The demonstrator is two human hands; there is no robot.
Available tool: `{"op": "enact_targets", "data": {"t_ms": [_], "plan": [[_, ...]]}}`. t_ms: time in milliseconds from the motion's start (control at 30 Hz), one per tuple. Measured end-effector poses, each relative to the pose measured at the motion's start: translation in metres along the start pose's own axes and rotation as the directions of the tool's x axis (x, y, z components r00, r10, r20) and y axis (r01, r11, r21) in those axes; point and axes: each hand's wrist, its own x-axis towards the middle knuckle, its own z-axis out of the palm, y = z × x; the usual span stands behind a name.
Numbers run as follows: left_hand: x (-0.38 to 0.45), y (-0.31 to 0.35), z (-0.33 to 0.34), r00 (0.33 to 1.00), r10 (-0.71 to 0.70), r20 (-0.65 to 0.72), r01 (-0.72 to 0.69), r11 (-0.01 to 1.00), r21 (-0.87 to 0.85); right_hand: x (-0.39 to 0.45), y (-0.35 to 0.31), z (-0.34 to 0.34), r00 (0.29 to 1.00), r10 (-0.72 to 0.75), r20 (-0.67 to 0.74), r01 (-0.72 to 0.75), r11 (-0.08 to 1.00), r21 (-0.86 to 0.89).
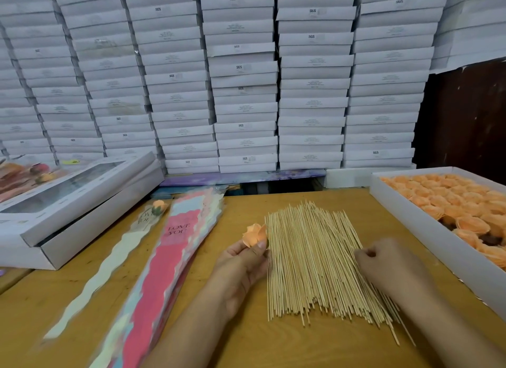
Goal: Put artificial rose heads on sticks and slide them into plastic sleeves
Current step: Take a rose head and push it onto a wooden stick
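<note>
Left hand pinches orange rose, centre frame. Right hand curled, fingertips on sticks, grasp unclear. Sleeves lower left; rose tray right.

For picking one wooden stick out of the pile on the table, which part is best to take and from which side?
Probably the near end of a stick at the right edge of the stick pile, approached from the right, beside the right hand. There the sticks fan out and a few lie apart, easier to pinch singly. The left hand already holds an orange rose head.
</note>
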Motion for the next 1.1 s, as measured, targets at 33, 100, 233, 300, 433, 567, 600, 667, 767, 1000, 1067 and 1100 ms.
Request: {"op": "enact_targets", "data": {"t_ms": [33, 100, 233, 300, 433, 567, 600, 667, 767, 1000, 1067, 1100], "plan": [[0.000, 0.002, 0.000, 1.000, -0.003, -0.002, 0.003, 1.000, -0.025, 0.000, 0.000, -0.001, 1.000, -0.020, -0.014, 0.020, 1.000, 0.008], [0.001, 0.007, -0.001, 1.000, 0.001, -0.024, -0.003, 0.997, -0.081, -0.001, -0.004, -0.002, 0.995, -0.093, -0.020, 0.094, 0.993, 0.068], [0.003, 0.017, -0.007, 0.997, 0.017, -0.070, -0.032, 0.973, -0.229, -0.005, -0.010, -0.003, 0.976, -0.218, -0.009, 0.214, 0.953, 0.216], [0.003, 0.021, -0.010, 0.996, 0.028, -0.084, -0.052, 0.956, -0.289, -0.004, -0.010, -0.001, 0.961, -0.274, 0.019, 0.262, 0.936, 0.235], [0.005, 0.025, -0.015, 0.989, 0.030, -0.143, -0.077, 0.938, -0.339, -0.003, -0.009, 0.001, 0.947, -0.315, 0.068, 0.294, 0.930, 0.220], [0.007, 0.026, -0.016, 0.977, 0.052, -0.207, -0.126, 0.923, -0.363, -0.002, -0.009, 0.000, 0.953, -0.290, 0.090, 0.269, 0.943, 0.194], [0.007, 0.027, -0.017, 0.976, 0.058, -0.210, -0.133, 0.920, -0.368, -0.002, -0.009, -0.001, 0.953, -0.288, 0.092, 0.268, 0.945, 0.185], [0.007, 0.027, -0.017, 0.975, 0.066, -0.213, -0.145, 0.912, -0.382, -0.001, -0.008, -0.001, 0.954, -0.284, 0.093, 0.266, 0.949, 0.169], [0.007, 0.027, -0.017, 0.972, 0.075, -0.224, -0.162, 0.902, -0.400, -0.001, -0.008, -0.002, 0.957, -0.275, 0.096, 0.258, 0.953, 0.161], [0.007, 0.026, -0.018, 0.967, 0.079, -0.241, -0.175, 0.894, -0.411, 0.000, -0.008, -0.004, 0.954, -0.284, 0.093, 0.268, 0.952, 0.148], [0.008, 0.026, -0.018, 0.967, 0.079, -0.242, -0.176, 0.893, -0.414, -0.001, -0.009, -0.004, 0.957, -0.273, 0.094, 0.257, 0.955, 0.150], [0.008, 0.026, -0.018, 0.967, 0.078, -0.242, -0.175, 0.893, -0.414, -0.001, -0.009, -0.004, 0.958, -0.269, 0.093, 0.254, 0.956, 0.148]]}}
